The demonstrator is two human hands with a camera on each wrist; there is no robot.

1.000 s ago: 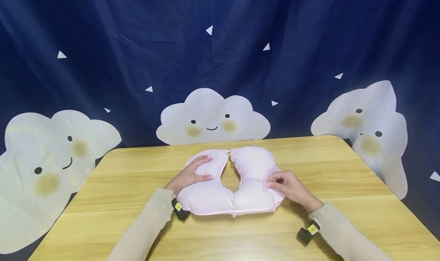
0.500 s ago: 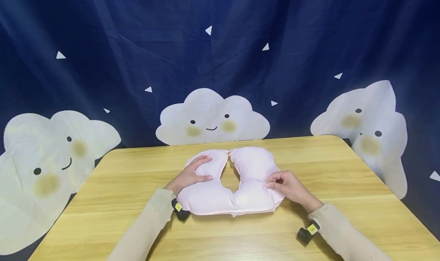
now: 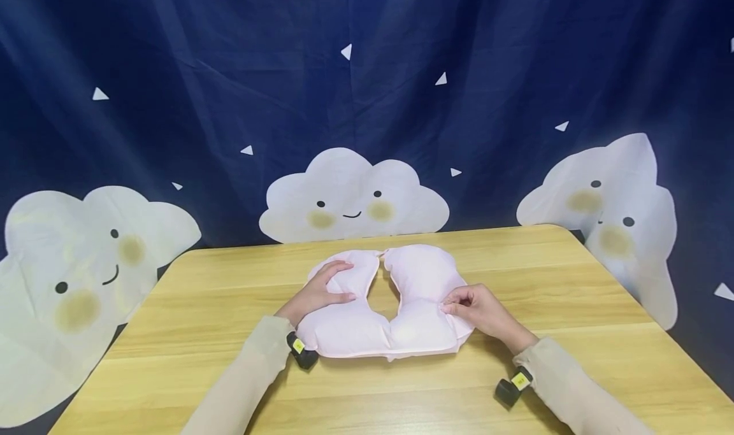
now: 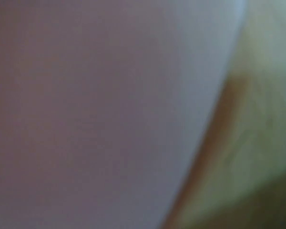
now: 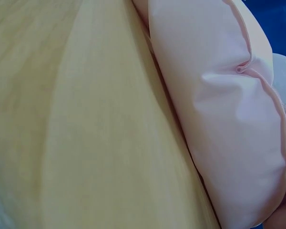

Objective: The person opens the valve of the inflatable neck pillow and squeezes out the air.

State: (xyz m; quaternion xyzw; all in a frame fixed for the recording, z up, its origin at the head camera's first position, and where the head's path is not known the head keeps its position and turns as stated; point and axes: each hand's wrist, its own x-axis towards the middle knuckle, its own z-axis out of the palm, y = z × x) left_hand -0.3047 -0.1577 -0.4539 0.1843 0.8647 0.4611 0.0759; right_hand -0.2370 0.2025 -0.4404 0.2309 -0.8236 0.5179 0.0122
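A pale pink, puffed-up U-shaped neck pillow (image 3: 424,272) lies flat on the table, its two ends meeting at the far side. My left hand (image 3: 318,293) rests on its left arm, with fingers and thumb spread over the top. On the right side, my right hand (image 3: 482,309) pinches at the pillow's surface between thumb and forefinger. What exactly sits between those fingertips is too small to tell. The pillow's seamed side (image 5: 224,124) fills the right of the right wrist view, with part of the hand at the edge. Blurred pink pillow (image 4: 100,114) covers most of the left wrist view.
The light wooden table (image 3: 201,314) extends on all sides of the pillow. Behind it hangs a dark blue curtain (image 3: 287,91) with white triangles and smiling clouds. Black wrist cameras (image 3: 513,387) sit on both sleeves.
Both hands and the pillow hold nearly the same place. Only the head view has shifted very slightly.
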